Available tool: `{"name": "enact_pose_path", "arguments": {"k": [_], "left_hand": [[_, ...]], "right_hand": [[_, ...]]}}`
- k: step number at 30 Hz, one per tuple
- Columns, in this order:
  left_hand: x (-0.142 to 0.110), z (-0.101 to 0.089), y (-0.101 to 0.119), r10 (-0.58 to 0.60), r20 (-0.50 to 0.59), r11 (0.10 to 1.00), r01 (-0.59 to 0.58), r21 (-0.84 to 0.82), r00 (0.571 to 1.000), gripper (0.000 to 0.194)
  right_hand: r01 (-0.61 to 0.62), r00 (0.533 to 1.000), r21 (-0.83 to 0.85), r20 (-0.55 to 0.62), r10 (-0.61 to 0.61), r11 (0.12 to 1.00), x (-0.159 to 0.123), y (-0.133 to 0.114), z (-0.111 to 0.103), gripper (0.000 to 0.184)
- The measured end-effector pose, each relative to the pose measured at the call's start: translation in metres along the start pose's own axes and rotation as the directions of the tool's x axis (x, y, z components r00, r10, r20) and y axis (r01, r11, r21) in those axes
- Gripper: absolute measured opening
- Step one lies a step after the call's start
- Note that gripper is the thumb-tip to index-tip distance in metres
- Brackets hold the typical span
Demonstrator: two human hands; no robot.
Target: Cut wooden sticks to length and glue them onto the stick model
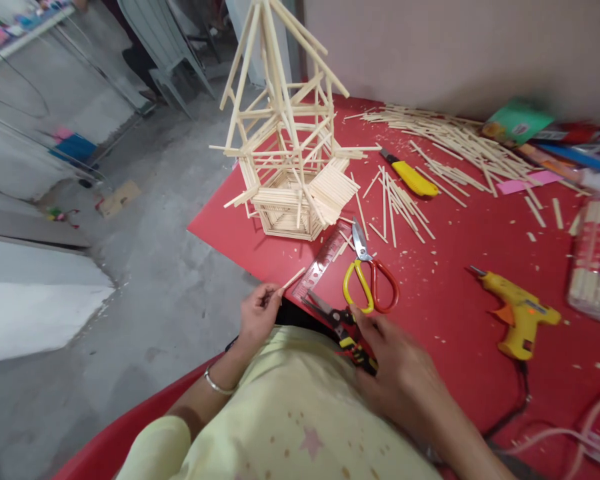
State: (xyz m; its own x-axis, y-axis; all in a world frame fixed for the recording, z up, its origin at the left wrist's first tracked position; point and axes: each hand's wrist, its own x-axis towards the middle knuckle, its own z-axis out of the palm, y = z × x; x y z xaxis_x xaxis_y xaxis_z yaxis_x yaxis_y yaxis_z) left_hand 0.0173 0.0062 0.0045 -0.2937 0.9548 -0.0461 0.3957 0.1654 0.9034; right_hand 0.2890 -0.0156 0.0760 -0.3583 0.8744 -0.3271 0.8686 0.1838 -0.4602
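Head camera: nearest me, the person's right hand is curled round the yellow-and-black handles of dark-bladed hand cutters, their blades pointing towards the other hand. That left hand is nearly closed, pinching a short, pale wooden stick between thumb and fingers, its free end angled up and away. Just past the stick lies a clear plastic ruler, and directly beyond the right hand rest metal scissors with one yellow and one red handle. Out to the right hand's right, a yellow glue gun lies on the red surface. Beyond the left hand stands a tower-like frame of pale wooden sticks. Farther off, past the scissors, I see a yellow-handled utility knife, and behind it a heap of long, thin wooden sticks.
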Motion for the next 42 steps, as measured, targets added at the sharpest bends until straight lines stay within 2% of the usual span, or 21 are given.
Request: {"name": "enact_pose_path", "arguments": {"k": [2,5,10,15,24,29,34,38,40,42], "left_hand": [[0.0,0.0,0.011,-0.056,0.024,0.985,0.059,-0.163,0.998,0.025],[0.0,0.007,0.026,-0.088,0.105,0.945,0.116,-0.306,0.991,0.026],[0.003,0.026,0.037,-0.119,0.265,0.879,0.226,-0.42,0.957,0.031],[0.009,0.033,0.042,-0.08,0.398,0.866,0.262,-0.427,0.914,0.029],[0.023,0.033,0.058,-0.016,0.506,0.861,0.269,-0.431,0.862,0.034],[0.027,0.033,0.058,-0.03,0.567,0.846,0.323,-0.423,0.823,0.036],[0.03,0.035,0.053,-0.029,0.608,0.84,0.349,-0.416,0.794,0.036],[0.031,0.031,0.057,0.017,0.609,0.857,0.302,-0.417,0.793,0.031],[0.031,0.027,0.063,0.077,0.603,0.897,0.209,-0.39,0.794,0.029],[0.032,0.023,0.069,0.165,0.592,0.944,0.047,-0.326,0.789,0.027]], "right_hand": [[0.007,1.0,0.15,0.005,-0.008,0.989,-0.008,0.001,0.004,0.075],[0.005,1.0,0.298,-0.011,-0.002,0.955,-0.01,-0.003,0.009,0.08],[-0.033,0.994,0.351,-0.084,0.067,0.936,-0.001,-0.014,0.012,0.089],[-0.06,0.991,0.355,-0.087,0.097,0.933,0.002,-0.019,0.012,0.089],[-0.041,0.991,0.439,-0.096,0.093,0.898,0.005,-0.021,0.006,0.087],[-0.071,0.992,0.459,-0.062,0.111,0.885,0.006,-0.022,0.005,0.09],[-0.07,0.989,0.459,-0.084,0.122,0.886,0.008,-0.021,0.008,0.091],[-0.052,0.984,0.444,-0.128,0.121,0.895,0.008,-0.022,0.01,0.09],[-0.035,0.98,0.437,-0.159,0.115,0.899,0.007,-0.023,0.011,0.088],[-0.038,0.978,0.431,-0.17,0.122,0.902,0.006,-0.023,0.012,0.085]]}}
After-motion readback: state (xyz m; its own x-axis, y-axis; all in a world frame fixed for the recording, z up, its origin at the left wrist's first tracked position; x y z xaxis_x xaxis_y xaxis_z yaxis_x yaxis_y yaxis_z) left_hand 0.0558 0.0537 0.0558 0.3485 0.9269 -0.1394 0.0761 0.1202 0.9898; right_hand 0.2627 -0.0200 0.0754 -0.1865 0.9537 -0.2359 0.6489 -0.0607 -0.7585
